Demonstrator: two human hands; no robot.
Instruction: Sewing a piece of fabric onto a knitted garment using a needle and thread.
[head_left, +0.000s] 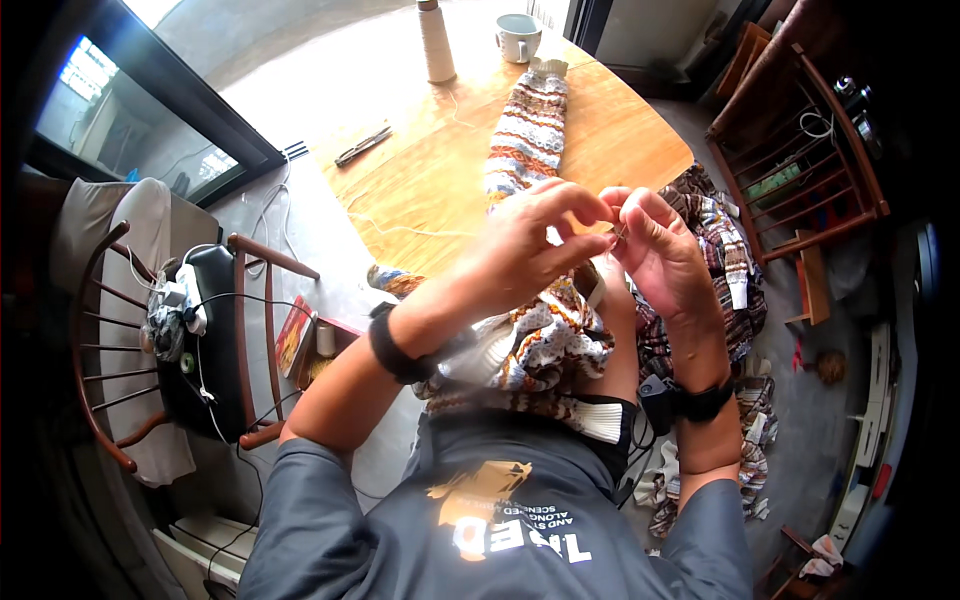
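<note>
In front of my lap, my left hand (525, 236) and my right hand (664, 259) meet at the fingertips. My right thumb and fingers pinch a thin needle-like thing (620, 231), too small to make out well. My left thumb and forefinger reach to it; whether they grip anything is unclear. Beneath my hands a patterned knit sweater (555, 337) lies bunched on my lap. A striped knit sleeve (529, 120) stretches away over the wooden table (622, 127). A pale strand of yarn (405, 226) runs across the tabletop and passes behind my left hand.
A cone of yarn (437, 49) and a mug (517, 37) stand at the table's far side. Thread snips (364, 146) lie at left. A wooden chair (202, 337) holds a power strip (192, 300). More knitwear (712, 247) is piled at right, beside another wooden chair (810, 165).
</note>
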